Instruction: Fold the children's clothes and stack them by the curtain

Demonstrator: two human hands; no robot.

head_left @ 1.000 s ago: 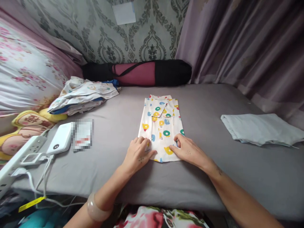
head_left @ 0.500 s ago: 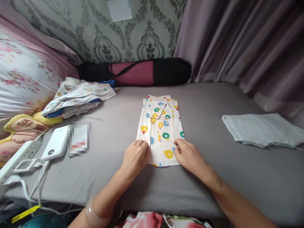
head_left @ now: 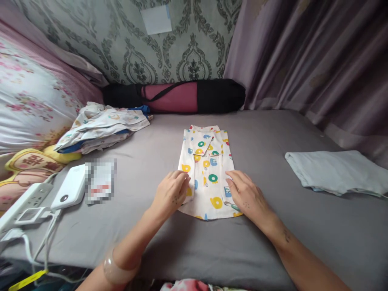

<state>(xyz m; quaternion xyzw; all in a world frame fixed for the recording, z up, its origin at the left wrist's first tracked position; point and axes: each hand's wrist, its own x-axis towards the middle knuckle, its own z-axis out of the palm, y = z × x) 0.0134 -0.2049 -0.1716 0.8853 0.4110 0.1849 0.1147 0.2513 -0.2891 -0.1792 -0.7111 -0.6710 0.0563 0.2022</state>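
A white short shirt with a print of yellow, green, blue and red shapes [head_left: 209, 204] lies front up, its collar pointing away from me. Both sides of it are folded in over the front, and the curved hem is nearest me. My left hand [head_left: 173, 190] rests at the lower left side of the shirt, fingers loosely bent and apparently not gripping cloth. At the lower right side is my right hand [head_left: 247, 194], with the fingers stretched and the thumb apart from them. Part of each folded side is hidden beneath the hands.
A heap of clothes [head_left: 103, 125] lies at the left back, beside a floral cushion [head_left: 27, 101]. Nearer are a power bank [head_left: 69, 188] and a power strip [head_left: 28, 200] with cables. Folded pale cloth [head_left: 336, 171] lies right. A long black and maroon bag [head_left: 176, 97] lines the wall.
Both hands have loosened from the lower sides of the shirt and moved slightly up. The hem now shows wider, and more of the folded right side is visible. The camera view has tilted slightly.
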